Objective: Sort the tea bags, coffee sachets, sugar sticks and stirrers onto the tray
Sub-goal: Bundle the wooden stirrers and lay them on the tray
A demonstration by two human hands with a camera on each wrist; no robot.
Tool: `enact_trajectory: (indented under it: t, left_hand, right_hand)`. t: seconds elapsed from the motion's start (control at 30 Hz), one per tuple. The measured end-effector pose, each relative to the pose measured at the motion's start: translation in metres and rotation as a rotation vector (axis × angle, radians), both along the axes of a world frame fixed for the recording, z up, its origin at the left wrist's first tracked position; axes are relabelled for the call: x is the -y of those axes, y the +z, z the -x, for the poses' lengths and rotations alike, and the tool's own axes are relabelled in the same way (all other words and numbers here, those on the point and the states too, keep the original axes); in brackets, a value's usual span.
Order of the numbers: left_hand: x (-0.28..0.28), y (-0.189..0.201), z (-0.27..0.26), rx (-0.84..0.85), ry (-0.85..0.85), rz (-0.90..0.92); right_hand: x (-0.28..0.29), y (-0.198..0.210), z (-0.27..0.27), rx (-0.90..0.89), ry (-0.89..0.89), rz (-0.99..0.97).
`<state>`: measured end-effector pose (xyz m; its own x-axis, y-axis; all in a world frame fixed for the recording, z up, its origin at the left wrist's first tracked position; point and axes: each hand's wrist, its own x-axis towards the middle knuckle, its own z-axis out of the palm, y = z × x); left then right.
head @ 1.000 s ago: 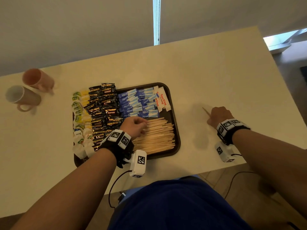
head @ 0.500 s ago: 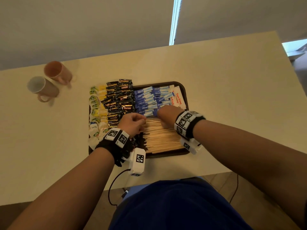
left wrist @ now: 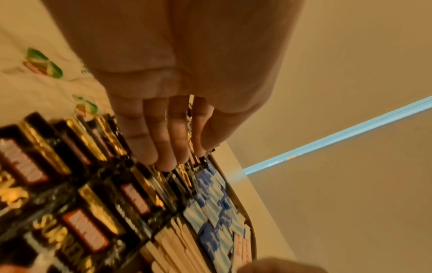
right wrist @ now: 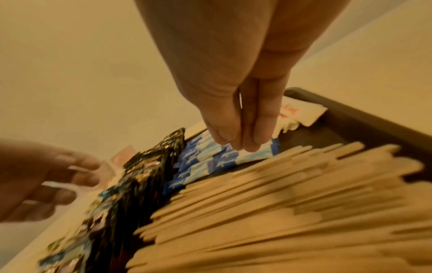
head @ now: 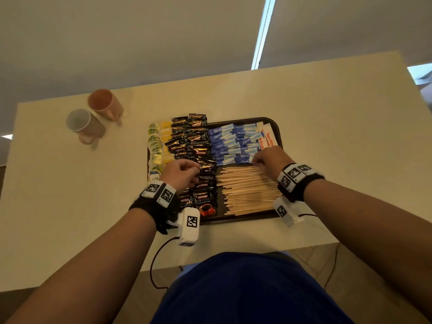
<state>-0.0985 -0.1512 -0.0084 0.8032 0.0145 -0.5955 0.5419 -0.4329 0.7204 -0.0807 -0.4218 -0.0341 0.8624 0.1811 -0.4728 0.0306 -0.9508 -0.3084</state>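
Observation:
A dark brown tray (head: 278,129) holds tea bags (head: 155,146) at the left, then black coffee sachets (head: 194,141), blue sugar sticks (head: 236,143) and a pile of wooden stirrers (head: 247,190). My left hand (head: 195,174) hovers over the coffee sachets (left wrist: 70,184) with its fingers (left wrist: 168,158) extended and holding nothing. My right hand (head: 257,162) is at the far edge of the stirrers (right wrist: 280,194). Its fingertips (right wrist: 238,144) are pressed together just above the sugar sticks (right wrist: 205,162), with nothing visible between them.
Two mugs, one pink (head: 105,106) and one grey (head: 81,125), lie on the cream table (head: 327,136) to the far left. White sachets with red print (head: 268,139) sit in the tray's far right corner. A small red ring-shaped thing (head: 207,210) lies at the tray's front.
My right hand has come from the table right of the tray, where it pinched a single stirrer, onto the stirrer pile. My left hand has shifted left from the stirrers to the coffee sachets.

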Motion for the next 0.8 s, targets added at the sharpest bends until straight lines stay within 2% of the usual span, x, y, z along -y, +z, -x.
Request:
enact_trajectory:
  t: [0.13,0.2,0.27,0.33,0.43,0.53,0.63,0.8]
  left_hand:
    - [-0.034,-0.004,-0.007,0.069,0.183,-0.074]
    - [-0.053,-0.011,-0.01,0.089,0.305,-0.195]
    - [-0.066,-0.016,-0.01,0.085,0.378,-0.332]
    - [-0.073,-0.019,-0.006,0.044,0.412,-0.418]
    - [-0.071,-0.026,0.002,-0.06,0.411,-0.427]
    - [-0.062,-0.037,0.012,-0.114,0.37,-0.419]
    - [-0.061,-0.043,0.017,-0.124,0.402,-0.437]
    - [-0.065,-0.045,0.018,-0.206,0.378,-0.458]
  right_hand:
    - [0.022,0.0,0.018,0.175,-0.331,-0.014]
    - [0.034,-0.004,0.026,0.177,-0.507,0.027]
    - [0.045,-0.009,0.033,0.1,-0.618,0.075]
    - [0.048,-0.014,0.038,-0.001,-0.642,0.107]
    - [0.046,-0.022,0.039,-0.097,-0.624,0.076]
    - [0.044,-0.033,0.031,-0.132,-0.617,0.033]
    - [0.043,-0.039,0.027,-0.166,-0.627,0.028]
    - [0.043,-0.039,0.018,-0.153,-0.562,0.022]
